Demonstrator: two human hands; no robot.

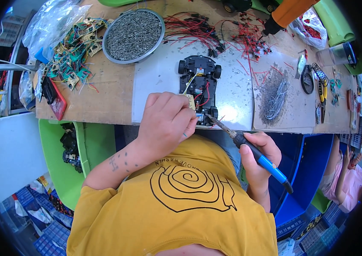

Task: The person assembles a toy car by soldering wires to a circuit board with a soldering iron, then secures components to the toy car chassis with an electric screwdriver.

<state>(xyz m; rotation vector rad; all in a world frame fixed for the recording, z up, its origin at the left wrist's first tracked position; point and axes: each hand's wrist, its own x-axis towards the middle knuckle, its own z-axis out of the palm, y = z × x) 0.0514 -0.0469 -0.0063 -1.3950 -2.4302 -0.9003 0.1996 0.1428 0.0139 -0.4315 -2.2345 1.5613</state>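
Observation:
A black toy car chassis (196, 68) with wheels, red and white wires and a small pale circuit board (191, 101) lies at the table's near edge. My left hand (164, 121) is closed over its near left side, fingers pinched together. What those fingers hold is hidden. In my right hand (261, 155) is a blue and black soldering iron (255, 153), gripped like a pen. Its metal tip points at the chassis's near end, by the right wheel; whether it touches a joint I cannot tell.
A round metal tray (162, 42) of small grey pieces stands at the back, left of red and black wires (194, 32). Wired circuit boards (72, 64) are heaped at left. An orange-handled tool (292, 15) hangs at upper right. Grey wire pieces (277, 100) and pliers (322, 91) lie right.

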